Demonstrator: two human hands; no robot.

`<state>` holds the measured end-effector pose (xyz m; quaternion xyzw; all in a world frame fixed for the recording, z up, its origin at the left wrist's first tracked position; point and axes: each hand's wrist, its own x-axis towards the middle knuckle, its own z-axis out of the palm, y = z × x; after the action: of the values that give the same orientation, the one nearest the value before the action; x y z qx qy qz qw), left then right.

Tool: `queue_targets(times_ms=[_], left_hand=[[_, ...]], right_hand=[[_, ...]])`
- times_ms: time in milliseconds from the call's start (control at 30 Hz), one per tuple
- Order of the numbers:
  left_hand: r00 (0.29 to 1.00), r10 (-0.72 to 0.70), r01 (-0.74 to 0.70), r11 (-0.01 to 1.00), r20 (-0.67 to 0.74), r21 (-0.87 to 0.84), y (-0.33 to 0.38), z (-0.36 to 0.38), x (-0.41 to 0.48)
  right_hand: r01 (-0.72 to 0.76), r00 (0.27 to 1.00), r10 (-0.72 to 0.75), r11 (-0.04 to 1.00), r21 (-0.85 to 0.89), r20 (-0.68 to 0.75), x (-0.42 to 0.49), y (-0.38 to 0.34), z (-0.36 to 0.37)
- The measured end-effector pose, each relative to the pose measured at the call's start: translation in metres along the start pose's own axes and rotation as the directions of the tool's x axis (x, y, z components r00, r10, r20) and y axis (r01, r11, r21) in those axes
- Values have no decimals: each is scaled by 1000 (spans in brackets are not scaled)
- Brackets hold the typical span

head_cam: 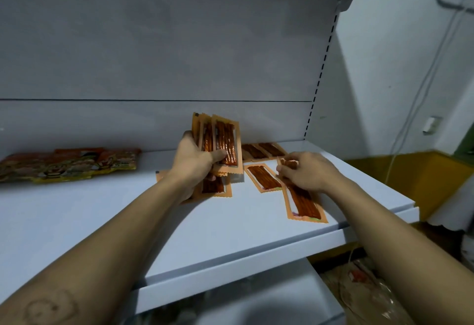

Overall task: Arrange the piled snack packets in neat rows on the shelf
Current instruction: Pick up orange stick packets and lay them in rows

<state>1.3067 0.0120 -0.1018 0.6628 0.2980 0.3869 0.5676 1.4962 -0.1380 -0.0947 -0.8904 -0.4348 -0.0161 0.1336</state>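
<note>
Left hand raised, thumb and fingers curled round a fan of snack packets. Right hand lower, fingertips pinching one packet. Both forearms bare, extended.

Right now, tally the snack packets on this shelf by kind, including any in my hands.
Orange strip packets: at least 8, with 3 fanned in the left hand and 1 pinched by the right hand.
Colourful printed packets: at least 2, overlapped in a pile.
Total: at least 10.
</note>
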Motion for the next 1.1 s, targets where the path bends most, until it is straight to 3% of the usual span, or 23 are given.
queue_targets(times_ms=[267, 667, 800, 900, 967, 1100], left_hand=[[1000, -10, 10, 1000, 15, 10, 0, -1, -2], [1000, 8, -8, 1000, 16, 20, 6, -2, -7], [1000, 8, -9, 1000, 10, 23, 6, -2, -7], [1000, 12, -12, 999, 8, 37, 5, -2, -6], [1000, 13, -13, 999, 4, 40, 5, -3, -6], [1000, 10, -10, 999, -4, 33, 5, -5, -6]], right_hand=[[-44, 993, 53, 996, -82, 103, 14, 16, 0], [-9, 994, 14, 999, -44, 109, 19, 20, 1], [88, 994, -91, 995, -42, -63, 13, 6, -3], [295, 950, -287, 955, -43, 125, 5, -19, -3], [329, 925, -304, 941, -80, 230, 4, -27, -1], [274, 948, -256, 959, -78, 191, 6, -21, -2]])
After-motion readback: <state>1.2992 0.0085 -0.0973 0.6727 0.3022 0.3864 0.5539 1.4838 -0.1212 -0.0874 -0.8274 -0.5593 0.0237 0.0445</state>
